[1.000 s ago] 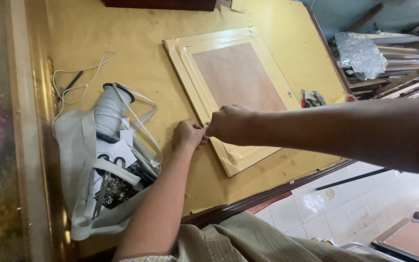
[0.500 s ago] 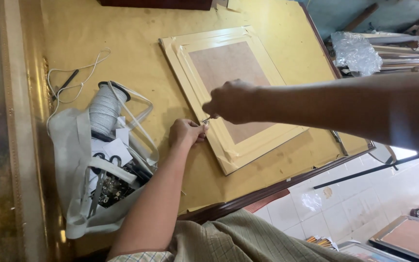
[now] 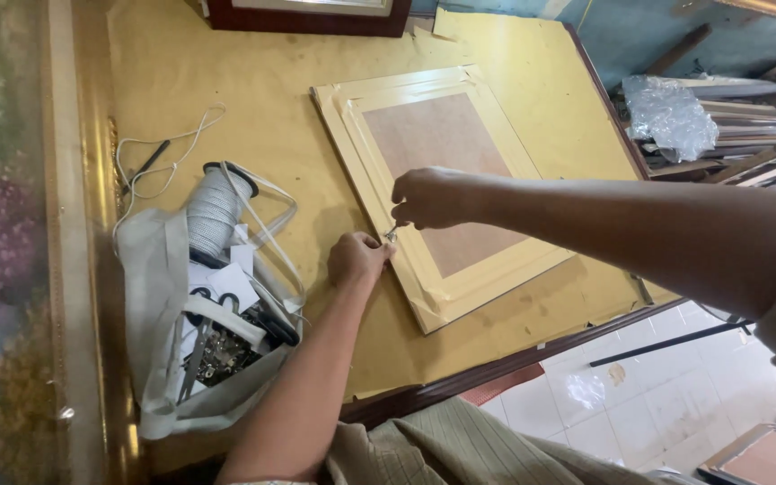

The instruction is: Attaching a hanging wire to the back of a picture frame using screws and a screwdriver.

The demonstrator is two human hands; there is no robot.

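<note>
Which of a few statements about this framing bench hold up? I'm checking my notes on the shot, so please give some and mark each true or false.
1. The picture frame lies back side up on the table. True.
2. Both hands meet at the frame's left edge, the left hand below the right hand. True.
3. The spool of white cord stands on the frame's backing board. False: it stands in the open grey bag, left of the frame.
4. The right hand pinches a small metal piece at the frame's edge. True.
5. The left hand is reaching into the bag. False: it rests at the frame's edge, apart from the bag.
</note>
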